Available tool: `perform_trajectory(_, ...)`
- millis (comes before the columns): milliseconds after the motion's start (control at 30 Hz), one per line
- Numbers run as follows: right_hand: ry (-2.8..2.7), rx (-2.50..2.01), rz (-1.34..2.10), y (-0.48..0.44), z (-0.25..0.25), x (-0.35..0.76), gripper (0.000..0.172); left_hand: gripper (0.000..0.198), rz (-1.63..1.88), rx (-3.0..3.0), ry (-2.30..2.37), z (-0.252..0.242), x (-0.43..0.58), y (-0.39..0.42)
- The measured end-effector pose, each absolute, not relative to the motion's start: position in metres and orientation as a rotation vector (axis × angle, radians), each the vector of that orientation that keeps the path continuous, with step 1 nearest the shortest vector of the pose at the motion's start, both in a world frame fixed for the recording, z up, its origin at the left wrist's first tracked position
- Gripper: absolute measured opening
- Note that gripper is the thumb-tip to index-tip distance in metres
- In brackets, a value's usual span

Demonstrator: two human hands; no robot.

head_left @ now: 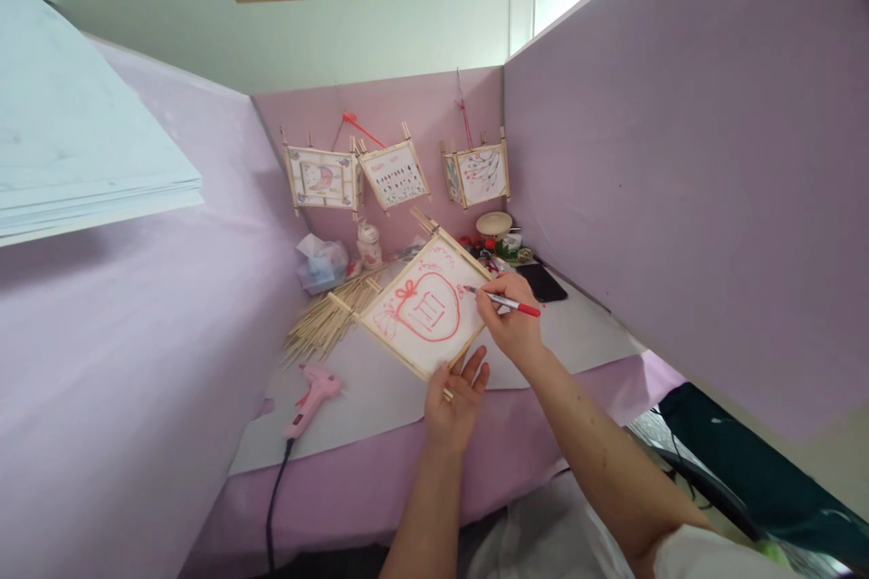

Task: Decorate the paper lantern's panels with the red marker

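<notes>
My left hand [460,389] holds a paper lantern with a wooden stick frame [444,335] by its lower corner, with the thumb in front and fingers along the edge. The lantern is tilted, its white panel facing me. On the panel is a red outline of a rounded shape with a bow, a character inside it and small red marks around it. Between the fingers of my right hand [510,312] is a red marker pen [522,305]. The pen's tip is at the panel's right part, touching it or very near.
A pink hot glue gun [316,393] lies at the front left, its cord over the edge. Behind it are a pile of wooden sticks [322,326], a tissue pack [324,262] and a white jar [368,244]. A black phone [541,282] lies right. Finished-looking lanterns [396,174] hang at the back.
</notes>
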State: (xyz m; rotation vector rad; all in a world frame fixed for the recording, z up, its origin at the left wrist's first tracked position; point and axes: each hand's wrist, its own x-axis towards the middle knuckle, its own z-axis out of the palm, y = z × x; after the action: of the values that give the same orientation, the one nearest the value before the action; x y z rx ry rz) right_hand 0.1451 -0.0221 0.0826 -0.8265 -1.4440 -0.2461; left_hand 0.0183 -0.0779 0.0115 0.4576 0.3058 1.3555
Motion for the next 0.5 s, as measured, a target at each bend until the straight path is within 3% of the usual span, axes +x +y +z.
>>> perform_trajectory(500, -1.336, -0.860, -0.165, -0.0240, 0.0806, 0.1441, 0.003, 0.022, 1.343, 0.465, 0.277, 0.0115, 0.0182, -0.0780)
